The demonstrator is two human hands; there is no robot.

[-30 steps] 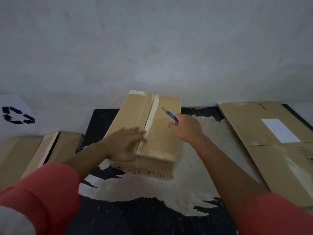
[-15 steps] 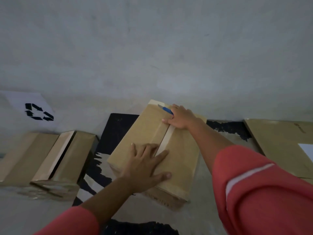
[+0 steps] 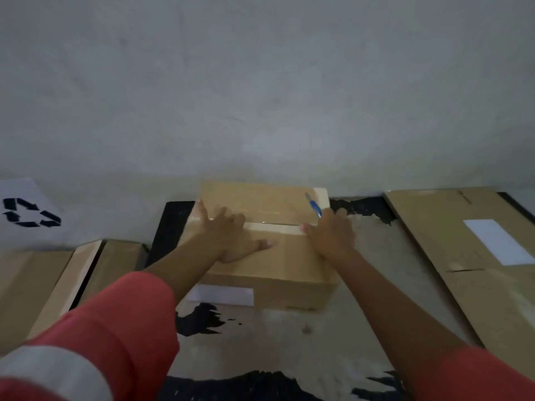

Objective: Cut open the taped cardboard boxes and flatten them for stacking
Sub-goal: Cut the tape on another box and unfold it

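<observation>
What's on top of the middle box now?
The left hand presses flat on the box; the right hand holds a blue cutter at the right end of the tape strip. Tape beneath both hands is covered.

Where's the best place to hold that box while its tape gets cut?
Probably its flat top: press down from above on the box at the end away from the cutter, as the left hand does. It lies wide and low, so a palm pins it.

Packing or recycling area, probably a storeroom.
A recycling sign (image 3: 30,216) against a bare grey wall (image 3: 260,82), flattened cardboard (image 3: 434,227) and taped boxes (image 3: 34,285) lying on a worn, black-patched surface (image 3: 289,340).
</observation>
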